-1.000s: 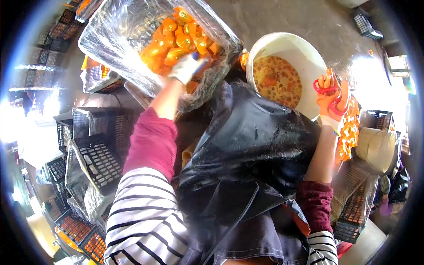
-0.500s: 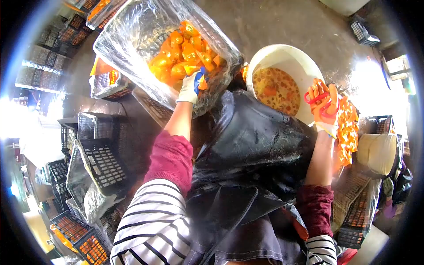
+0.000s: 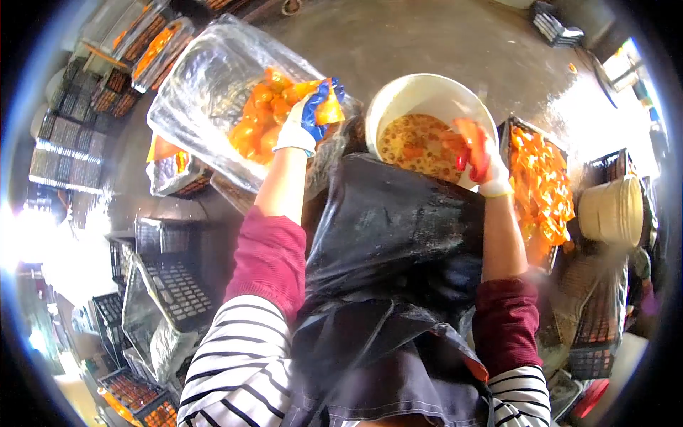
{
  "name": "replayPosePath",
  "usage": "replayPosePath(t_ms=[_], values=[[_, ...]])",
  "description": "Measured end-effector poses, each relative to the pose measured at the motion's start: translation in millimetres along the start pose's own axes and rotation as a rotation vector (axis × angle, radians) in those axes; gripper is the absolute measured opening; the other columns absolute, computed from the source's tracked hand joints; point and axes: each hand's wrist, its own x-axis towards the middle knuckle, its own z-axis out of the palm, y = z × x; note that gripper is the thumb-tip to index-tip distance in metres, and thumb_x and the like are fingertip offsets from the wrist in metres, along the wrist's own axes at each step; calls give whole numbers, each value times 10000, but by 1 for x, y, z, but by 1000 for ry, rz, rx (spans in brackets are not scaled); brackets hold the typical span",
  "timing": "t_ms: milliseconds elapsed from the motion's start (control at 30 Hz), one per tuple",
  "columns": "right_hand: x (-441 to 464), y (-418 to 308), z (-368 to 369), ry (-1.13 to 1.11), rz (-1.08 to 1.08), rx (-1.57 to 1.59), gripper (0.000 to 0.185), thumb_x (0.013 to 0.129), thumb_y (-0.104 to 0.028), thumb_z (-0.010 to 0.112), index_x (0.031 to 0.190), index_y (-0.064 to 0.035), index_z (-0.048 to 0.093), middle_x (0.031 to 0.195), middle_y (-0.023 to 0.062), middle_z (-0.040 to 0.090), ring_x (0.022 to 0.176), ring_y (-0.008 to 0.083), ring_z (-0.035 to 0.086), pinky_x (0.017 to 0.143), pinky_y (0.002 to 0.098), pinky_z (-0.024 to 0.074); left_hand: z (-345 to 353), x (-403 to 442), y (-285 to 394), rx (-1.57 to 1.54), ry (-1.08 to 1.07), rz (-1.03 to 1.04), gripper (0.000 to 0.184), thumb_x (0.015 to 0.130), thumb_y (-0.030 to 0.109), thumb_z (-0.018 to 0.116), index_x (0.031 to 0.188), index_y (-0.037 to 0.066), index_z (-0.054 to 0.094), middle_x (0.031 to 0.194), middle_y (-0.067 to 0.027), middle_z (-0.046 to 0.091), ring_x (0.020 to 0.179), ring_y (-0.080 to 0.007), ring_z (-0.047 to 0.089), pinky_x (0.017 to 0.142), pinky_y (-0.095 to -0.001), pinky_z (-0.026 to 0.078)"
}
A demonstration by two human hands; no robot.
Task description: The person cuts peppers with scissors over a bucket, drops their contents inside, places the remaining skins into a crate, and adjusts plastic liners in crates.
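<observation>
My left hand (image 3: 304, 124), in a white and blue glove, grips an orange pepper piece (image 3: 329, 111) above the right side of a plastic-lined crate (image 3: 188, 89). Glossy orange peppers (image 3: 260, 117) lie in that crate. My right hand (image 3: 480, 156), in an orange and white glove, is closed around red-handled scissors (image 3: 461, 151) over the right part of a white bucket (image 3: 380, 107). The scissor blades cannot be made out. Cloudy liquid with orange bits and seeds (image 3: 420, 146) fills the bottom of the bucket.
A crate heaped with orange pieces (image 3: 542, 185) stands right of the bucket. Beyond it is a cream tub (image 3: 612, 211). Black crates (image 3: 174, 285) stand at the left, others (image 3: 597, 320) at the lower right. A black apron (image 3: 398, 220) covers my lap.
My left hand has lifted an orange pepper piece from the heap towards the bucket side. My right hand has moved left with the scissors, from the bucket's right edge to over its opening.
</observation>
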Motion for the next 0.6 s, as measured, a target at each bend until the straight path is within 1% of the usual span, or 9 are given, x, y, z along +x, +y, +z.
replayPosePath(t_ms=[33,67,133,167,200,267,467,500,600], values=[[-1,-1,7,20,71,-34,470,958,-358,451,1276,-12,451,1145,146,598,836,175,620,665,269,503,17,5,-3,-91,-35,-31,386,871,257,641,1176,39,550,1152,-102,605,1033,-241,590,859,-350,497],[4,9,5,-8,61,-38,433,942,-314,499,1255,-17,468,1131,128,600,864,170,617,727,272,499,32,11,-9,-32,-88,4,373,808,311,719,1087,96,597,985,-45,642,912,-187,625,785,-356,533],[12,17,14,-39,4,-227,379,901,-220,603,1208,-22,501,1098,95,603,922,164,611,845,282,486,64,19,-21,-18,-88,5,452,856,331,655,1180,36,543,1140,-123,602,1058,-260,578,899,-387,486],[17,21,9,-112,26,-102,369,852,-125,664,1177,-23,520,1054,72,602,963,164,597,864,279,479,77,23,-28,-74,-196,-22,518,848,363,658,1203,14,517,1139,-137,598,1080,-260,568,947,-379,463],[15,15,18,-136,60,-134,332,852,-115,664,1145,-20,540,1048,73,600,978,153,591,870,254,472,94,22,-36,-140,-213,-54,565,841,364,665,1225,-11,489,1158,-149,588,1096,-252,559,981,-361,440],[8,10,25,-162,32,-130,386,824,-173,692,1154,-36,547,1062,67,584,1022,167,538,905,300,419,118,19,-54,-140,-295,-9,551,847,382,654,1206,-10,509,1158,-138,595,1077,-238,567,953,-340,459],[1,15,20,-166,-1,-454,484,823,-229,694,1240,-62,513,1120,69,577,992,180,548,867,302,433,126,17,-76,247,-278,-20,474,885,388,602,1162,4,574,1098,-87,633,955,-173,589,838,-293,481],[0,25,19,-161,79,-93,483,806,-307,703,1201,-69,558,1096,82,602,978,180,553,857,309,431,127,17,-75,238,-301,-20,479,882,391,606,1162,4,574,1092,-86,635,947,-172,589,835,-292,482],[11,23,10,-191,110,-475,335,887,-102,596,1201,-7,533,1075,90,591,1016,151,570,849,232,465,124,19,-76,172,-249,-38,499,862,398,631,1168,8,568,1069,-84,642,935,-177,593,825,-291,486]])
